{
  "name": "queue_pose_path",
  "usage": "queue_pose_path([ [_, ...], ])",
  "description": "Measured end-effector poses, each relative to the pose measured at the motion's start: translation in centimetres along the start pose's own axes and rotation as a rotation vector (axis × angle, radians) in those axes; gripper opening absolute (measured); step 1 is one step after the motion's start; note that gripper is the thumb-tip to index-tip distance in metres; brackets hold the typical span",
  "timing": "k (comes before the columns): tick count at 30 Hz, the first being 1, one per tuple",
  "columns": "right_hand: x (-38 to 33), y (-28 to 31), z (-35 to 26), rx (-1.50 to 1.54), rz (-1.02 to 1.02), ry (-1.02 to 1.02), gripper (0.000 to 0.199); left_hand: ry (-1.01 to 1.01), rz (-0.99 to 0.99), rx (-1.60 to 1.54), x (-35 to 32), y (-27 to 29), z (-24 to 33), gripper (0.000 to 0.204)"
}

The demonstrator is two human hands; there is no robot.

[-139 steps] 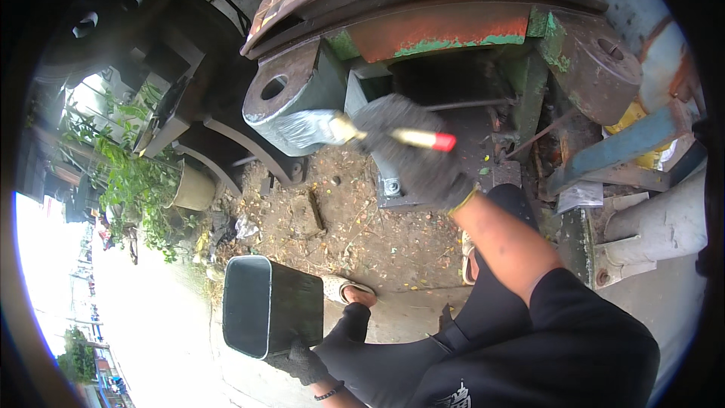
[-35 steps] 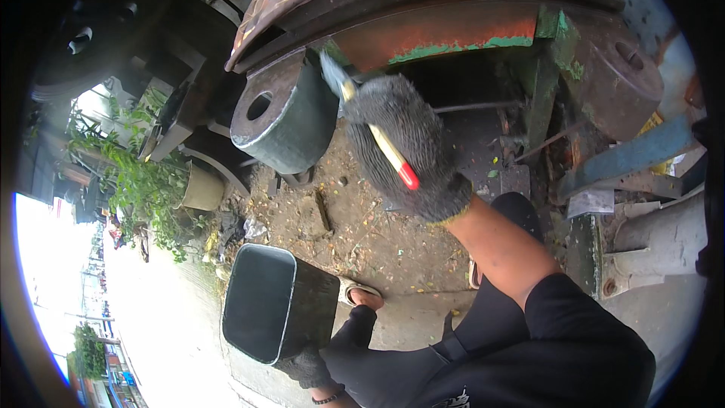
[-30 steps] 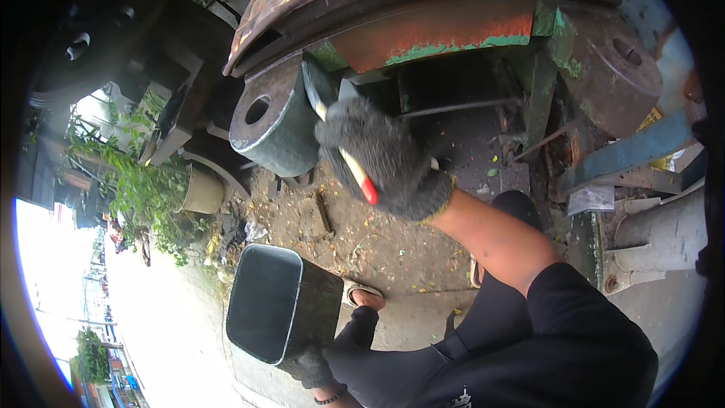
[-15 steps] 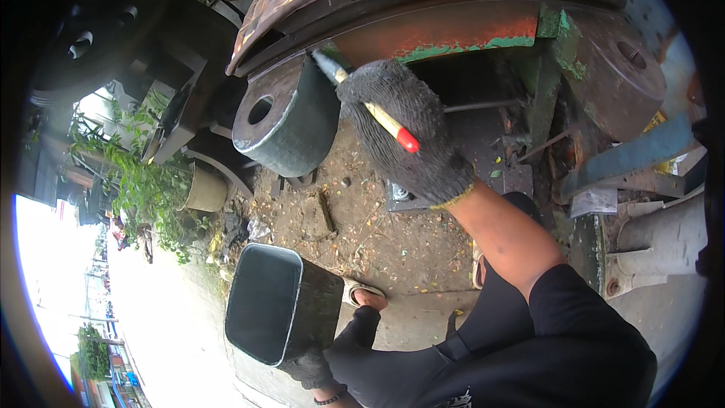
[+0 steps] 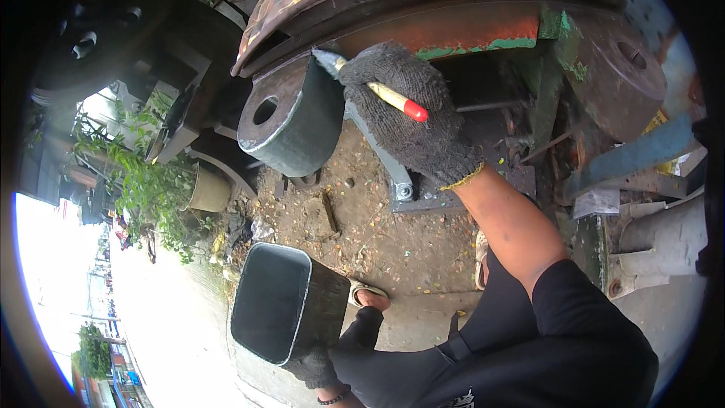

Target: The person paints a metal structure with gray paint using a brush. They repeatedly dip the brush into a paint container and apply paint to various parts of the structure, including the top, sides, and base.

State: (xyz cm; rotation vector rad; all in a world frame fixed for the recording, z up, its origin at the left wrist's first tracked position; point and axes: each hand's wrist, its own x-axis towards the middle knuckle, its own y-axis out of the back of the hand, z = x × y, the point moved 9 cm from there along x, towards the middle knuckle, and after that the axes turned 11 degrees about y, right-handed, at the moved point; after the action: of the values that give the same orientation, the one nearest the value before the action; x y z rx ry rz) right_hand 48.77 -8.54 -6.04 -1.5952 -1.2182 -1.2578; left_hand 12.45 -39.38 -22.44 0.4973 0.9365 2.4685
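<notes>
My right hand (image 5: 400, 109), in a dark knit glove, is closed round a paintbrush (image 5: 396, 100) with a pale wooden, red-tipped handle. The grey-coated bristles meet the upper edge of a rounded metal housing (image 5: 313, 128), just under a frame rail. Wet-looking grey covers the housing's curved side; its brown end face has a round hole. Low on the left, my gloved left hand (image 5: 313, 369) grips a dark square bucket (image 5: 325, 302) by its lower side. The bucket's mouth faces me, and its inside looks dark grey; I cannot tell how much is in it.
A patterned padded seat (image 5: 302, 0) overhangs a rail (image 5: 445, 30) with patchy red and green paint. To the right stand a second rounded housing (image 5: 615, 83) and a blue metal bar (image 5: 638, 155). A potted plant (image 5: 208, 189) is at left; leaves litter the dirt ground (image 5: 377, 234).
The view has shifted slightly. My right hand and the brush handle have swung a little to the right, with the bristles still at the housing's top edge. The left hand keeps hold of the bucket.
</notes>
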Motion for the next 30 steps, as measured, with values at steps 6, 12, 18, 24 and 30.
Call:
queue_pose_path([
  [6, 0.1, -0.3, 0.1, 0.061, -0.027, -0.042, 0.013, 0.021, 0.056, -0.036, -0.1, 0.5, -0.5, 0.084],
  [12, 0.0, -0.7, 0.1, -0.004, -0.074, 0.019, 0.014, 0.004, 0.039, -0.025, 0.1, 0.4, -0.9, 0.082],
  [18, -0.1, -1.0, -0.6, 0.01, -0.082, 0.017, 0.012, 0.008, 0.046, 0.051, -0.1, 0.7, -0.4, 0.078],
  [24, -0.2, -0.7, -0.5, 0.077, -0.038, -0.002, 0.008, -0.003, 0.083, 0.069, 0.0, 0.2, -1.0, 0.077],
  [30, -0.6, 0.6, -0.3, 0.01, -0.024, 0.002, 0.01, -0.054, 0.077, 0.062, 0.0, -0.2, -0.1, 0.07],
])
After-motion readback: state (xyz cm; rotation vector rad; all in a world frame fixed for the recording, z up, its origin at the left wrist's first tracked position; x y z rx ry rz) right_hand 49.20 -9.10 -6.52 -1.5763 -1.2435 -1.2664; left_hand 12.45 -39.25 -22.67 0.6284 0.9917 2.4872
